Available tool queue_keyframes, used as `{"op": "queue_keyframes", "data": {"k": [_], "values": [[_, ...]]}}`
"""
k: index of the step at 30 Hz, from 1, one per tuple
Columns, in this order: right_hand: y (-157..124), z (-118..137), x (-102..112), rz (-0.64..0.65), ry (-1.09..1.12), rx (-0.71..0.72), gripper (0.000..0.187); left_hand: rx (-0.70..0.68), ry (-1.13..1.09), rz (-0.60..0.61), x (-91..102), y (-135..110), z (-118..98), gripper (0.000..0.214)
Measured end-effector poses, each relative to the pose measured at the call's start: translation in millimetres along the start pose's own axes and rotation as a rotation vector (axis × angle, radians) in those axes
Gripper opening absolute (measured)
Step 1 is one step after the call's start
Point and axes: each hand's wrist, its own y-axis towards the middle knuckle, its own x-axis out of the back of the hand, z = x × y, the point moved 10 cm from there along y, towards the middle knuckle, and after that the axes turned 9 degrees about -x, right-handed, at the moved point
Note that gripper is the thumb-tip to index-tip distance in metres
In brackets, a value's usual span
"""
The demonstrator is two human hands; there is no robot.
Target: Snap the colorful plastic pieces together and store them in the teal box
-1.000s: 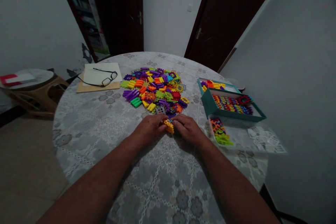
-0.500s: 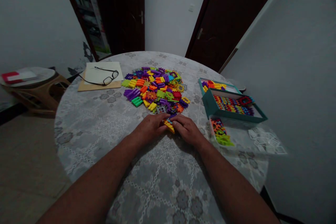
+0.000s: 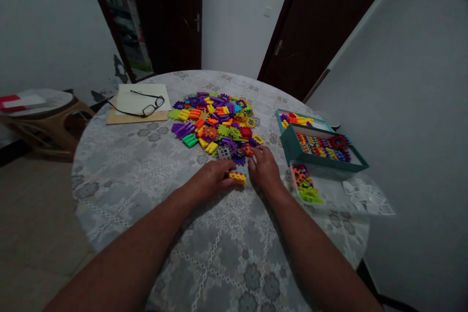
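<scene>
My left hand [image 3: 211, 177] rests on the round table [image 3: 120, 175] with its fingers closed on a small joined piece of yellow, orange and blue blocks [image 3: 237, 176]. My right hand [image 3: 263, 168] has its fingers spread and its fingertips at the near edge of the pile of coloured plastic blocks [image 3: 215, 124], touching an orange-red block [image 3: 249, 150]. A grey square grid block [image 3: 224, 152] lies just in front of both hands.
A teal box [image 3: 292, 148] with rows of blocks and its lid [image 3: 281, 119] stand at the right. A clear tray [image 3: 343, 190] holds orange and green blocks. Glasses [image 3: 148, 106] lie on papers at the back left. A stool [image 3: 44, 122] stands left of the table.
My right hand has let go of the joined piece and moved forward to the edge of the pile. My left hand still holds the piece, now lying flatter on the table.
</scene>
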Motion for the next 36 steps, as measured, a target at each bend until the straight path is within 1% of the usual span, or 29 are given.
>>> {"op": "queue_keyframes", "data": {"k": [2,4,7,9,11,13,15,17,20,23,26,28,31,36], "values": [[3,-4,-7,0.013,-0.085,-0.027,0.029,-0.006,0.008,0.008,-0.4,0,-2,0.018],[4,-5,-5,0.005,-0.120,-0.039,0.024,-0.006,0.013,0.016,-0.5,1,-3,0.018],[1,-1,13,-0.063,-0.131,-0.021,0.019,0.004,0.019,0.015,0.1,1,-3,0.018],[-2,1,27,-0.084,-0.129,-0.008,0.016,0.005,0.013,0.010,0.3,1,-3,0.019],[-4,1,38,-0.057,-0.095,-0.013,0.016,0.002,0.003,0.006,0.1,1,-3,0.022],[-6,5,41,0.033,-0.016,-0.005,0.017,-0.002,-0.004,0.004,-0.4,1,-3,0.023],[-10,15,38,0.161,0.072,0.038,0.017,-0.008,-0.007,0.004,-0.9,0,-3,0.025],[-15,30,32,0.278,0.126,0.111,0.017,-0.011,-0.005,-0.005,-0.4,-1,-3,0.032],[-22,46,28,0.368,0.158,0.178,0.019,0.015,0.012,-0.027,1.3,-1,0,0.045],[-22,47,27,0.394,0.162,0.178,0.021,0.064,0.015,-0.045,3.2,-2,5,0.056],[-21,45,26,0.409,0.167,0.166,0.020,0.070,0.000,-0.062,5.6,-2,5,0.066],[-22,45,24,0.424,0.182,0.166,0.020,0.053,0.002,-0.065,6.4,-2,4,0.063],[-24,51,20,0.425,0.200,0.173,0.022,0.037,0.025,-0.076,7.8,-1,6,0.052],[-24,58,16,0.446,0.217,0.147,0.023,0.027,0.037,-0.076,7.9,1,14,0.053]]}}
